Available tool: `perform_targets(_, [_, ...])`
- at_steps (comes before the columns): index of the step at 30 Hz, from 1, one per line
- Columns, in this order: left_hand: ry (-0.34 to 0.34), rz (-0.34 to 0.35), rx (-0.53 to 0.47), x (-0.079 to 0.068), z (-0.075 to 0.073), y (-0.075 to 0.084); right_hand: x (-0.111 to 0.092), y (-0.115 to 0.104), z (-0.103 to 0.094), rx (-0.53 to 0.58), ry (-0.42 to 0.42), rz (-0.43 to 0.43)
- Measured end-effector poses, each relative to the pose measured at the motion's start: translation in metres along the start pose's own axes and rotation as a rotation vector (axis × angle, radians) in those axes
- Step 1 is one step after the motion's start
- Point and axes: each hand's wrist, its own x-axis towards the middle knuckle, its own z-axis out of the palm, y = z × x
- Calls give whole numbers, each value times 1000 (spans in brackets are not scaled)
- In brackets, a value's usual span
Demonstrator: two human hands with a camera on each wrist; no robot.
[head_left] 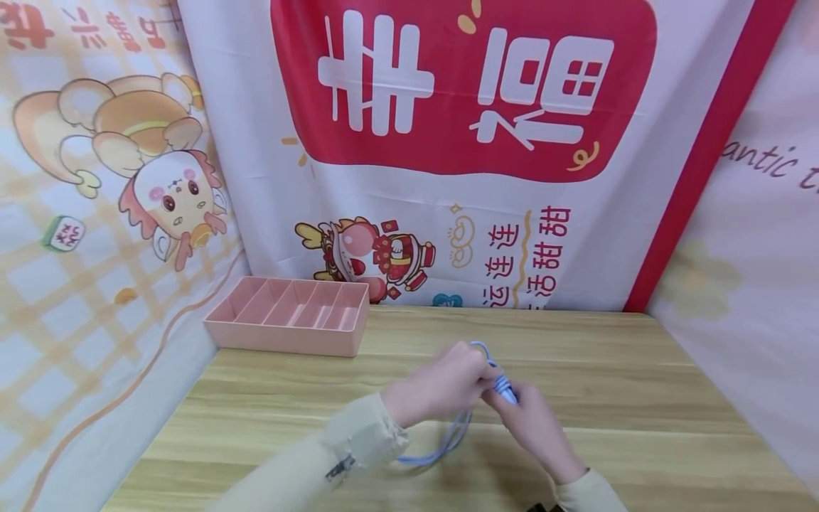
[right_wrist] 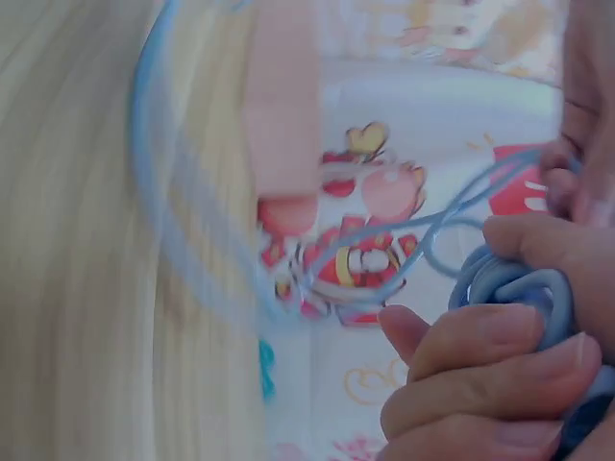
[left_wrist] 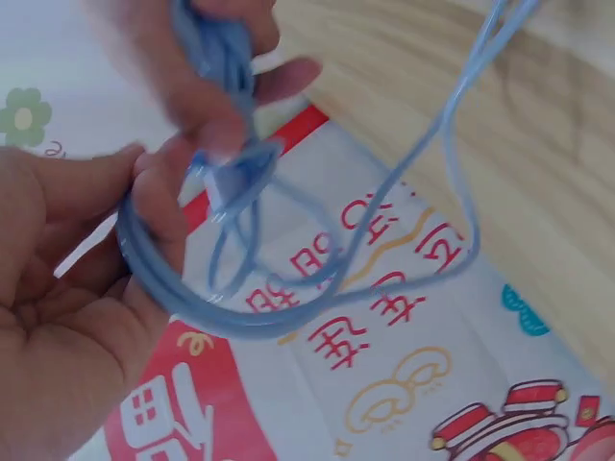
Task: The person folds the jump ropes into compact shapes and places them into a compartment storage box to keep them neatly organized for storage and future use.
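Observation:
A light blue cord (head_left: 503,387) is between my two hands, partly wound into a tight bundle. My right hand (head_left: 534,423) grips this bundle, its fingers curled round the coils (right_wrist: 509,283) in the right wrist view. My left hand (head_left: 441,380) is right beside it and pinches a doubled strand (left_wrist: 159,274) between thumb and fingers. A pale, blocky piece (left_wrist: 226,182) shows at the bundle's lower end in the left wrist view. From the hands a long loop of cord (head_left: 441,451) hangs down over the table.
A pink tray with several narrow compartments (head_left: 288,338) stands at the back left of the wooden table (head_left: 608,384). Printed cloth (head_left: 544,192) rises behind the table and along both sides.

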Motion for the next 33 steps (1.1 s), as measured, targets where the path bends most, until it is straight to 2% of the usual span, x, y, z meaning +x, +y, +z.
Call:
perform_targets(2, [57,21,-29,-5,4,-3,1,0,-3,129,-56,37])
perform_targets(4, [105,5,-94,-10,8,-5,1,0,-7,274,-135,73])
perform_targets(7, [181,-34,-221,-16,12,-8,1,1,-17,457,-278,74])
perform_targets(10, [250,-55,-357,-19,14,-10,1,2,-24,574,-388,39])
perform_targets(13, [297,-49,-426,-20,16,-11,1,2,-26,642,-450,0])
perform_targets(18, [315,-50,-444,-20,18,-15,1,2,-22,686,-461,-20])
perform_targets(26, [258,-146,-511,-23,24,-30,4,4,-12,727,-385,58])
perform_targets(33, [257,-144,-533,-29,30,-40,6,7,-8,784,-369,52])
